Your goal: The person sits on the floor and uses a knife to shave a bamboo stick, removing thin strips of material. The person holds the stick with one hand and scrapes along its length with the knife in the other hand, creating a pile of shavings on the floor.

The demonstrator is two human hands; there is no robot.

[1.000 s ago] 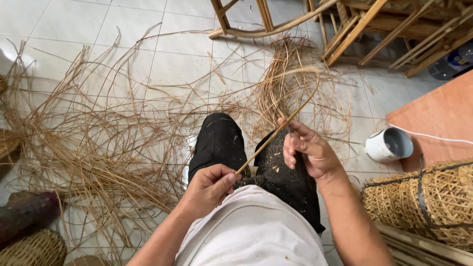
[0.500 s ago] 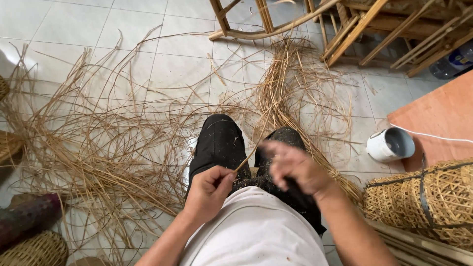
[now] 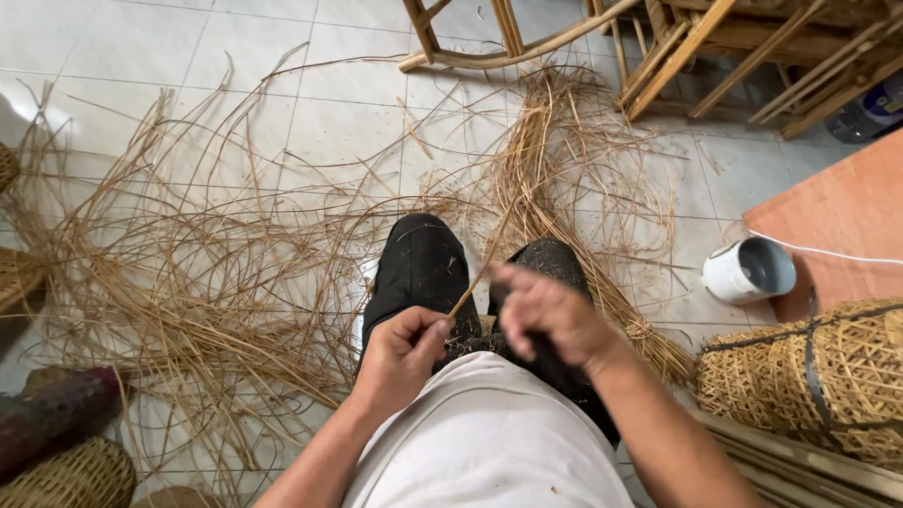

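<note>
I sit on a tiled floor with my black-trousered knees (image 3: 419,273) in front of me. My left hand (image 3: 400,353) pinches the near end of a thin rattan strip (image 3: 489,254) that runs up and away towards a bundle of strips (image 3: 546,188). My right hand (image 3: 546,315) is blurred, fingers curled just right of the strip at my lap; whether it grips the strip cannot be told.
Loose rattan strands (image 3: 198,273) spread over the floor to my left. Wooden chair frames (image 3: 658,47) stand at the top. A white cup (image 3: 750,270) lies on its side at right, above a woven basket (image 3: 818,376). More woven baskets (image 3: 66,475) sit at lower left.
My right hand has come down from the raised strip to my lap, close to my left hand. The strip's arch has flattened. My left hand has stayed in place.
</note>
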